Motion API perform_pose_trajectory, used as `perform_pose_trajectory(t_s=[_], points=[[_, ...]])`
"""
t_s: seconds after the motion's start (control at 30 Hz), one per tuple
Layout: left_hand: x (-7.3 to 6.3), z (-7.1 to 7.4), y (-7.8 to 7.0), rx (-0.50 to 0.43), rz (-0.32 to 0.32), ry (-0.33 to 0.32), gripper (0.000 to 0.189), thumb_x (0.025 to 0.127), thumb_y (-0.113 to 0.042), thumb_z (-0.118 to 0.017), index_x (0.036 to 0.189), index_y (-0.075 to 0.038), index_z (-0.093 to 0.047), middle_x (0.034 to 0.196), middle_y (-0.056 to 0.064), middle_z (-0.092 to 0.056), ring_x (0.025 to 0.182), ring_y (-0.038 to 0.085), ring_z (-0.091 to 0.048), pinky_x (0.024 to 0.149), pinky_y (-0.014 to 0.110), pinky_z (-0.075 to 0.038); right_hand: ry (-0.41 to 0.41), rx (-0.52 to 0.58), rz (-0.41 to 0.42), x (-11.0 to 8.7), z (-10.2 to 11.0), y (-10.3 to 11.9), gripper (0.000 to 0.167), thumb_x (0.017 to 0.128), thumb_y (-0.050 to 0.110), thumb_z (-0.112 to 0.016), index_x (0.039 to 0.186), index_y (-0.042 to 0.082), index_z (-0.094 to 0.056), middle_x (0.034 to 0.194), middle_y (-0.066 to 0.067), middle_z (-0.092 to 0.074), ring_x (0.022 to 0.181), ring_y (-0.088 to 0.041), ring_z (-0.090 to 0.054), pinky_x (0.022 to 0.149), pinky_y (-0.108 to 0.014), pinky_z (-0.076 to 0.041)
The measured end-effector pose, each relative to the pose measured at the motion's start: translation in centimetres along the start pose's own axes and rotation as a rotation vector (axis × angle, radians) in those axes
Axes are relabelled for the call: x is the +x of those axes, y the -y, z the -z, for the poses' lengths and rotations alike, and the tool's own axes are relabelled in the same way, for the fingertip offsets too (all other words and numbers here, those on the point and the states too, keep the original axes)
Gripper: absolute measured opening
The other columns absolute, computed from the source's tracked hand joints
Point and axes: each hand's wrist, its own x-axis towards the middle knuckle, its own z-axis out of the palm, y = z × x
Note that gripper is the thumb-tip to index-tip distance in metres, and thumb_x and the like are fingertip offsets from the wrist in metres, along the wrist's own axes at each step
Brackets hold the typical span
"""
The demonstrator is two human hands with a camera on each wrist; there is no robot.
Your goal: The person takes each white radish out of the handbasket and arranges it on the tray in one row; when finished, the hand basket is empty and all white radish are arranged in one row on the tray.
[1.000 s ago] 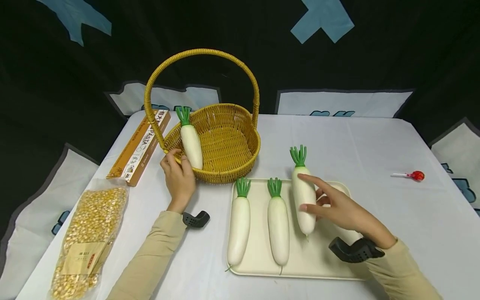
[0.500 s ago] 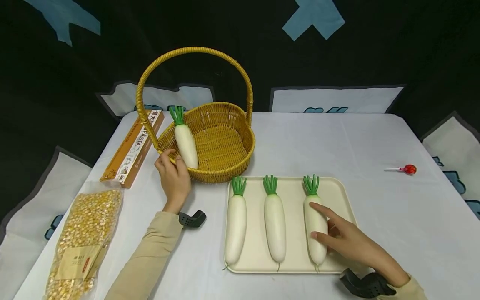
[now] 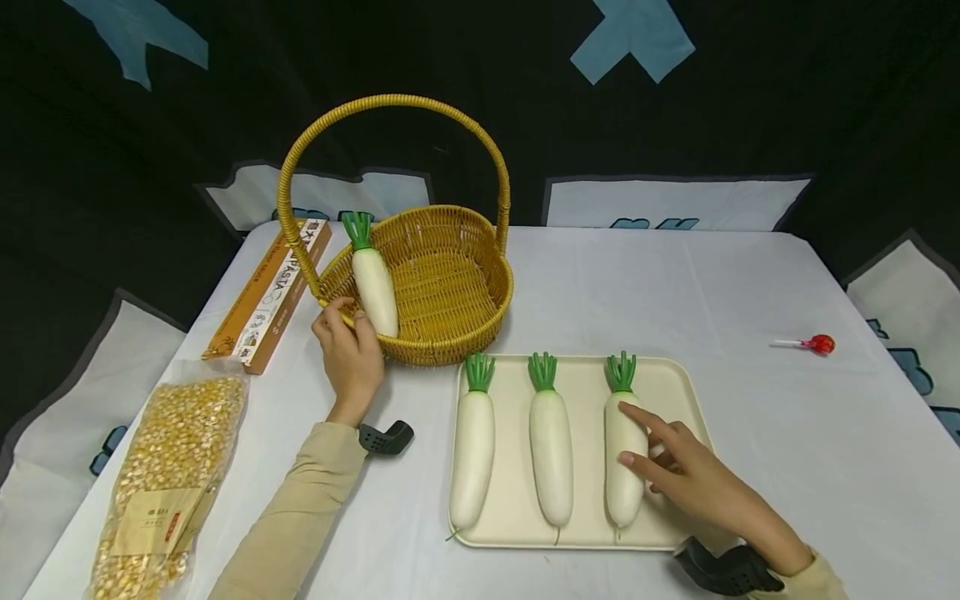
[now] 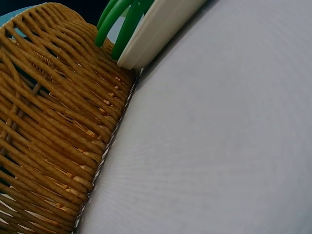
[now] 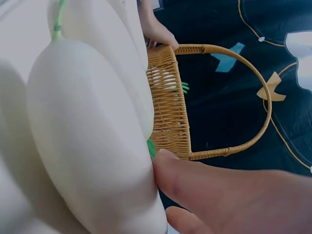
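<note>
My left hand (image 3: pixel 351 362) grips the near left rim of a woven wicker basket (image 3: pixel 450 287) with a tall arched handle. Inside, a white radish (image 3: pixel 375 292) with a green top leans on the left wall. A cream tray (image 3: pixel 592 533) holds three more white radishes, side by side with their tops pointing away: a left radish (image 3: pixel 472 458), a middle radish (image 3: pixel 551 458) and a right radish (image 3: pixel 618 433). My right hand (image 3: pixel 697 479) touches the right radish from its right, thumb and index fingertips lying on it. In the right wrist view, the thumb (image 5: pixel 175 175) is beside that radish.
A pasta box (image 3: pixel 273 292) lies left of the basket. Nearer on the left is a clear bag of corn kernels (image 3: pixel 176 442). A red lollipop (image 3: pixel 817 343) lies on the white tablecloth (image 3: pixel 675 287) at the right. Dark cloth hangs behind.
My right hand has brought the right radish down and to the right onto the tray, then straightened it slightly. The left hand has kept its place on the basket rim.
</note>
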Motion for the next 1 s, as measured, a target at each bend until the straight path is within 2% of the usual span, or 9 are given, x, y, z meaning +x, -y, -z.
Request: perform_pose_trajectory(t_s=[0.3, 0.53, 0.63, 0.73, 0.8, 0.87, 0.93, 0.97, 1.0], points=[[0.0, 0.1, 0.1, 0.003, 0.012, 0.010, 0.034, 0.091, -0.032, -0.034, 0.118, -0.013, -0.042, 0.124, 0.022, -0.035, 0.092, 0.039, -0.047, 0.075, 0.050, -0.037, -0.059, -0.074, -0.017, 0.2, -0.1, 0.3, 0.059, 0.089, 0.036, -0.054, 0.141, 0.029, -0.027, 0.101, -0.010, -0.046, 0.075, -0.010, -0.051, 0.061, -0.022, -0.042], [-0.1, 0.1, 0.1, 0.000, 0.005, 0.004, 0.033, 0.092, -0.031, -0.035, 0.118, -0.013, -0.043, 0.123, 0.021, -0.035, 0.093, 0.039, -0.047, 0.074, 0.050, -0.037, -0.072, -0.085, -0.050, 0.5, 0.1, 0.4, 0.061, 0.089, 0.038, -0.054, 0.142, 0.026, -0.026, 0.107, -0.016, -0.043, 0.081, -0.013, -0.052, 0.063, -0.024, -0.043], [-0.1, 0.2, 0.1, 0.001, 0.004, 0.007, 0.033, 0.092, -0.032, -0.034, 0.117, -0.013, -0.043, 0.123, 0.021, -0.035, 0.091, 0.039, -0.047, 0.074, 0.049, -0.037, -0.101, -0.109, -0.019, 0.9, 0.5, 0.4, 0.060, 0.089, 0.035, -0.054, 0.141, 0.022, -0.029, 0.113, -0.020, -0.039, 0.076, -0.014, -0.048, 0.060, -0.023, -0.040], [-0.1, 0.2, 0.0, 0.002, 0.000, 0.014, 0.033, 0.092, -0.032, -0.034, 0.118, -0.013, -0.043, 0.123, 0.022, -0.035, 0.088, 0.037, -0.046, 0.071, 0.047, -0.036, -0.175, -0.106, 0.045, 1.7, 1.2, 0.4, 0.056, 0.089, 0.029, -0.056, 0.139, 0.015, -0.035, 0.118, -0.023, -0.039, 0.083, -0.023, -0.049, 0.069, -0.032, -0.044], [-0.1, 0.1, 0.0, 0.004, -0.007, 0.015, 0.034, 0.092, -0.032, -0.034, 0.118, -0.013, -0.043, 0.122, 0.022, -0.035, 0.086, 0.035, -0.045, 0.069, 0.046, -0.035, -0.261, -0.010, 0.111, 2.5, 1.7, 0.4, 0.047, 0.090, 0.022, -0.055, 0.133, 0.009, -0.042, 0.121, -0.013, -0.045, 0.091, -0.020, -0.052, 0.078, -0.030, -0.046], [-0.1, 0.1, 0.0, 0.003, -0.013, 0.014, 0.035, 0.092, -0.032, -0.033, 0.118, -0.011, -0.043, 0.122, 0.022, -0.035, 0.085, 0.035, -0.044, 0.068, 0.045, -0.035, -0.325, 0.171, 0.191, 3.6, 2.1, 0.3, 0.037, 0.090, 0.014, -0.053, 0.125, 0.003, -0.049, 0.117, -0.006, -0.053, 0.103, -0.016, -0.054, 0.088, -0.030, -0.045], [0.0, 0.1, 0.0, 0.003, -0.016, 0.013, 0.035, 0.092, -0.032, -0.033, 0.119, -0.011, -0.043, 0.122, 0.022, -0.035, 0.086, 0.035, -0.044, 0.069, 0.046, -0.035, -0.344, 0.421, 0.290, 5.1, 2.4, 0.3, 0.029, 0.091, 0.009, -0.050, 0.119, 0.000, -0.051, 0.112, 0.000, -0.057, 0.100, -0.009, -0.058, 0.089, -0.021, -0.045], [0.0, 0.1, 0.0, 0.002, -0.014, 0.012, 0.035, 0.092, -0.032, -0.033, 0.118, -0.011, -0.043, 0.122, 0.022, -0.035, 0.086, 0.035, -0.045, 0.069, 0.046, -0.035, -0.327, 0.551, 0.338, 5.9, 2.4, 0.3, 0.027, 0.092, 0.007, -0.048, 0.118, -0.002, -0.051, 0.110, 0.001, -0.058, 0.099, -0.006, -0.058, 0.087, -0.016, -0.045], [0.0, 0.1, 0.0, 0.002, -0.010, 0.011, 0.035, 0.092, -0.032, -0.033, 0.118, -0.011, -0.043, 0.122, 0.021, -0.035, 0.087, 0.036, -0.045, 0.070, 0.047, -0.036, -0.300, 0.663, 0.370, 6.8, 2.4, 0.4, 0.027, 0.093, 0.006, -0.047, 0.117, -0.003, -0.050, 0.109, -0.002, -0.058, 0.100, -0.010, -0.059, 0.088, -0.020, -0.046]])
